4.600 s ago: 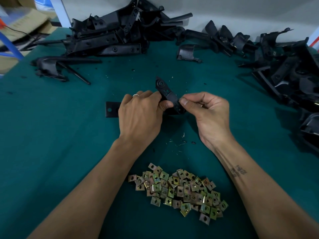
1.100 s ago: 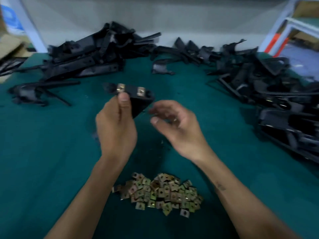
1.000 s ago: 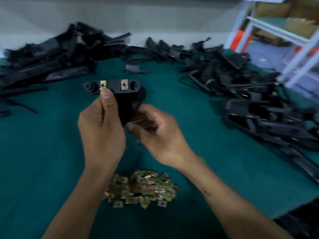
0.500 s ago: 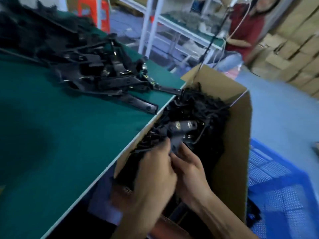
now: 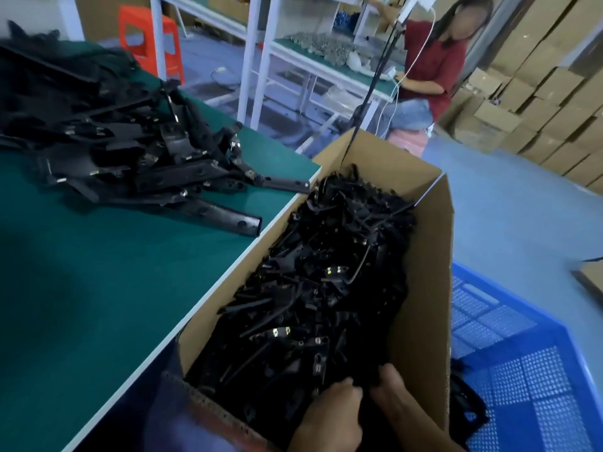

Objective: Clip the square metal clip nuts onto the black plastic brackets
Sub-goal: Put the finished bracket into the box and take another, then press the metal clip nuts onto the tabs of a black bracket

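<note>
Cardboard box [image 5: 424, 288] fills the lower right of the frame, standing just beside the edge of the green surface [image 5: 114, 288] and packed nearly to its rim with black plastic brackets [image 5: 326, 272]. Several of those brackets carry small bright clip nuts [image 5: 332, 270], seen as pale glints near the middle and lower middle of the heap. Both hands sit at the bottom of the frame, low in the near end of the box. The left hand [image 5: 329, 415] shows its back to the camera with its fingers bent down into the brackets; the right hand [image 5: 391, 396] lies just beside it, fingers reaching forward among the same parts. The picture is dark and blurred there, so I cannot tell whether either hand grips a bracket or merely rests on the heap. In the upper left of the frame a second pile of brackets [image 5: 130, 151] lies on the surface, its longest pieces pointing toward the box. A blue perforated crate [image 5: 522, 370] sits on the floor at the lower right, beside the box. In the upper right another person in a red top [image 5: 434, 60] sits at a white-framed workbench [image 5: 326, 60], with stacked cartons [image 5: 538, 93] behind and an orange stool [image 5: 146, 40] in the upper left.
</note>
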`<state>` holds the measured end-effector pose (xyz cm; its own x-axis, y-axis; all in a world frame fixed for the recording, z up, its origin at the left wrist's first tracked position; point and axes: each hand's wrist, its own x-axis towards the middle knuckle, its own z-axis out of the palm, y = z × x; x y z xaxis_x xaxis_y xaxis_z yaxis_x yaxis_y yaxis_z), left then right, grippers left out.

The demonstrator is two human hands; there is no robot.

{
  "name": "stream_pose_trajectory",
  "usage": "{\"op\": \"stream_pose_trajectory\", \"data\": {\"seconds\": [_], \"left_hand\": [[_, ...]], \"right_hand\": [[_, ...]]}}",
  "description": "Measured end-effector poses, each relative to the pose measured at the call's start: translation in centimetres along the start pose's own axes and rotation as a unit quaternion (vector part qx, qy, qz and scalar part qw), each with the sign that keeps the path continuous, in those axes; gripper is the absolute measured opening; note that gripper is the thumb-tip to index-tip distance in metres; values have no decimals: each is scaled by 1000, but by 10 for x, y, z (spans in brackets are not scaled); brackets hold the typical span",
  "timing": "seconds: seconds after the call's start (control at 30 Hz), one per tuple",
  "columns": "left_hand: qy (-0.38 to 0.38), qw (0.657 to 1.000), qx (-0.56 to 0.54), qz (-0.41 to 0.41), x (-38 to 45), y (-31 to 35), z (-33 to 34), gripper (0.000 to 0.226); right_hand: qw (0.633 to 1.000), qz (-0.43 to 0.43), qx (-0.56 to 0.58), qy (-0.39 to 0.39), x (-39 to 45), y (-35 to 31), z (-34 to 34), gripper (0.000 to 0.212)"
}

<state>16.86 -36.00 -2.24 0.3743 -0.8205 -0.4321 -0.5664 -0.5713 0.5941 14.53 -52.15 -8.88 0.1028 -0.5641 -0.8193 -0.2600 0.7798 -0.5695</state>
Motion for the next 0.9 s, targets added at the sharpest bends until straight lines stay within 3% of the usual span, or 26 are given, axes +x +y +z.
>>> {"op": "stream_pose_trajectory", "data": {"seconds": [0.07, 0.1, 0.17, 0.23, 0.33, 0.43, 0.53, 0.6, 0.73, 0.8, 0.9], "left_hand": [[-1, 1000, 13, 3, 10, -10, 0, 45], [-5, 1000, 18, 3, 11, -13, -4, 43], [10, 1000, 6, 8, 11, -18, -15, 39], [32, 999, -36, 21, 1, -19, -33, 32], [106, 985, -115, 72, -40, -18, -73, 27], [262, 943, -172, 116, -105, -31, -116, 27], [439, 858, -237, 121, -179, -74, -150, 30], [553, 789, -257, 82, -235, -118, -167, 28], [737, 623, -258, -49, -345, -216, -181, 22], [806, 521, -257, -117, -393, -258, -173, 24], [851, 392, -325, -126, -431, -298, -149, 27]], "right_hand": [[996, -40, -68, -34, 0, -1, -2, 43], [994, -54, -92, -12, -4, -6, -2, 39], [968, -105, -224, 45, -11, -15, 0, 34], [930, -168, -324, 47, -37, -25, 7, 35], [836, -395, -381, 0, -92, -34, 34, 33], [707, -624, -313, -118, -165, -17, 79, 35], [601, -714, -225, -279, -242, 20, 134, 25], [517, -733, -198, -396, -291, 61, 166, 21], [371, -636, -259, -625, -363, 139, 226, 24], [327, -571, -320, -682, -391, 180, 266, 28], [318, -533, -376, -688, -421, 236, 337, 29]]}}
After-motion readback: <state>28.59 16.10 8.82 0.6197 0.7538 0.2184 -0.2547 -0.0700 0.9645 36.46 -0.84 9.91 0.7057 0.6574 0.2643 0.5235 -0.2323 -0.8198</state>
